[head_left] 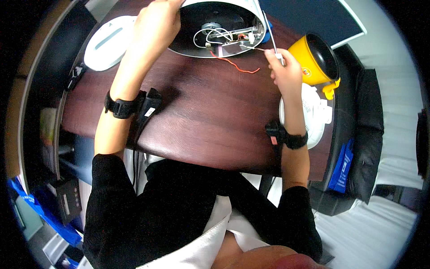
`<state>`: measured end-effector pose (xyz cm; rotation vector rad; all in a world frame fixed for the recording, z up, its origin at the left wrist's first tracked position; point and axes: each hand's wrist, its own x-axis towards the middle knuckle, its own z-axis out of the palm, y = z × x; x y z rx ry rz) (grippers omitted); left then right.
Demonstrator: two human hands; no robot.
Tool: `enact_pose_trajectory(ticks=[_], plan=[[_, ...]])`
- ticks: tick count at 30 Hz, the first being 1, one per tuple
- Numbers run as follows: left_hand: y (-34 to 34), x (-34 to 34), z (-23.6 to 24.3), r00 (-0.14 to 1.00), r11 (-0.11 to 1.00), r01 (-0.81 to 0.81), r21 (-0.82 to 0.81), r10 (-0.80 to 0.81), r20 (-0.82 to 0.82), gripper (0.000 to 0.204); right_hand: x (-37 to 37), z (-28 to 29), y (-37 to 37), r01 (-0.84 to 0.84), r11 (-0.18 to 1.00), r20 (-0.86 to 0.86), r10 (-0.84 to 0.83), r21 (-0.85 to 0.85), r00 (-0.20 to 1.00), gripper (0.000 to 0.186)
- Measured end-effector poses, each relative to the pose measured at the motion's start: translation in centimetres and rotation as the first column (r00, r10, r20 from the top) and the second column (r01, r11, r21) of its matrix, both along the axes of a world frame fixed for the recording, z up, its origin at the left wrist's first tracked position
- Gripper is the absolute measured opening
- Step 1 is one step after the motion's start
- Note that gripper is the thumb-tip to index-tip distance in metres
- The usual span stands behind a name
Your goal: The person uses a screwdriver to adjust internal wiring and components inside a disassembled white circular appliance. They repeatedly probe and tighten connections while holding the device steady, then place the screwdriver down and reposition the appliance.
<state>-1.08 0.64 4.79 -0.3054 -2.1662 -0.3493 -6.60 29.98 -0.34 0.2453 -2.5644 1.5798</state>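
A round white appliance housing (188, 54) lies at the top, its dark inside showing a metal disc, white wires, a small metal assembly and a loose red wire (237, 65). My left hand (156, 24) is closed on the housing's upper-left rim, its fingertips partly cut off by the frame. My right hand (285, 69) is closed on a long thin silver tool (273, 33) at the housing's right; a thinner shaft reaches from those fingers toward the inner parts, too small to name. Black straps circle both wrists.
An oval white lid (109, 42) lies left on the brown table (201, 112). At right are a yellow pot (307, 62), a yellow piece (330, 89) and a white plastic part (316, 107), partly behind my forearm. Blue bags hang at both sides.
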Motion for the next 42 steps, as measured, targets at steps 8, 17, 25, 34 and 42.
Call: enact_pose_trajectory(ticks=[8, 17, 25, 34, 42], plan=[[2.3, -1.1, 2.4, 0.999, 0.997, -0.035, -0.07, 0.033, -0.024, 0.047, 7.5, -0.6, 4.3, 0.102, 0.992, 0.21, -0.116, 0.075, 0.971, 0.027], [4.0, -2.4, 2.0, 0.995, 1.0, 0.001, -0.004, -0.001, 0.096, 0.066, 8.2, -1.7, 5.0, -0.027, 0.982, -0.039, 0.035, 0.185, 0.999, 0.029], [3.3, -3.7, 1.9, 0.999, 0.997, 0.045, -0.058, -0.044, 0.022, 0.067, 7.7, -1.6, 4.3, 0.005, 0.934, -0.142, 0.049, 0.357, 0.989, 0.032], [5.2, -3.0, 2.3, 0.998, 0.997, 0.058, 0.044, -0.058, -0.001, 0.073, 7.4, -1.6, 3.7, 0.052, 0.906, -0.189, 0.031, 0.419, 0.982, 0.033], [4.8, -3.7, 1.5, 0.989, 0.988, 0.149, 0.044, -0.148, -0.02, 0.068, 8.2, -0.6, 2.6, 0.159, 0.805, -0.275, 0.006, 0.572, 0.961, 0.033]])
